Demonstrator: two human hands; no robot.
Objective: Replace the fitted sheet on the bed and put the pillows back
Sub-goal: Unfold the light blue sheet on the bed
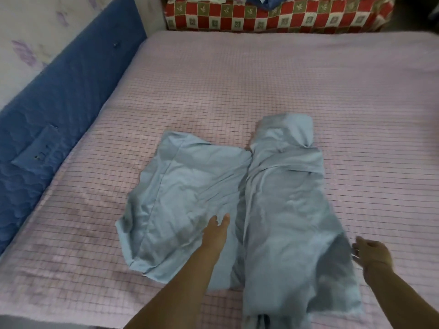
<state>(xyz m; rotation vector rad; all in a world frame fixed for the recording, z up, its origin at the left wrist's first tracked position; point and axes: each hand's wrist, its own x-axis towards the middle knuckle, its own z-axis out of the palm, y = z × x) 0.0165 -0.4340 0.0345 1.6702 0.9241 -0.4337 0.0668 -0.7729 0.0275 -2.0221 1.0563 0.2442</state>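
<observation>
A light blue sheet (190,193), partly folded and bunched, lies in the middle of the bed on the pink checked mattress cover (237,79). Its right half forms a long rumpled strip reaching the near edge. My left hand (217,227) lies on the sheet with fingers stretched forward, next to the fold between the two halves. My right hand (371,255) is at the right edge of the sheet near the bed's front, fingers curled at the cloth's border; whether it pinches the edge is unclear. No pillows lie on the mattress.
A blue quilted headboard (59,103) runs along the left side below a floral wall. At the far end stands a red and white checked cushion or sofa (273,17) with blue cloth on top.
</observation>
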